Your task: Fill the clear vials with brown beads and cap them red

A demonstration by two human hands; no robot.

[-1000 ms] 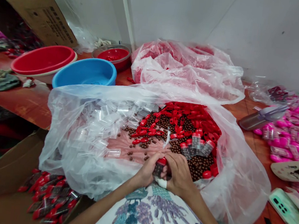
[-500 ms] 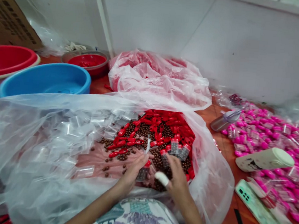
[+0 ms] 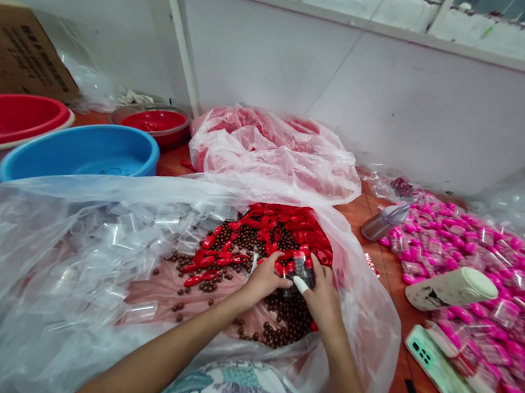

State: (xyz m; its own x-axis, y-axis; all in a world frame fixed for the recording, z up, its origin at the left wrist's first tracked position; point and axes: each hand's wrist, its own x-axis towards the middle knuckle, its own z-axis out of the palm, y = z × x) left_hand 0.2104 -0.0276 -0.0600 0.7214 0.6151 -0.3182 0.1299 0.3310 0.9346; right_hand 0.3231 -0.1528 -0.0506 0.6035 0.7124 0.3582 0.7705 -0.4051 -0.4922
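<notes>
My left hand and my right hand close in from both sides on a cluster of small clear containers with red caps, dark beads showing inside. A white cover sits on a digit of the right hand. Beside the left fingers a thin whitish piece sticks up; its kind is unclear. Loose brown beads lie under and around the hands. Red plastic caps are heaped behind them. Clear empty containers spread to the left, all on a translucent plastic sheet.
A blue basin and a red basin stand at left. Behind the sheet lies a bulging plastic bag. At right are a white bottle, a phone, a clear cup and a pile of pink-capped containers.
My left hand has moved right and forward, to the red-capped containers beside my right hand. The two hands are now close together. The view has tilted slightly upward.
</notes>
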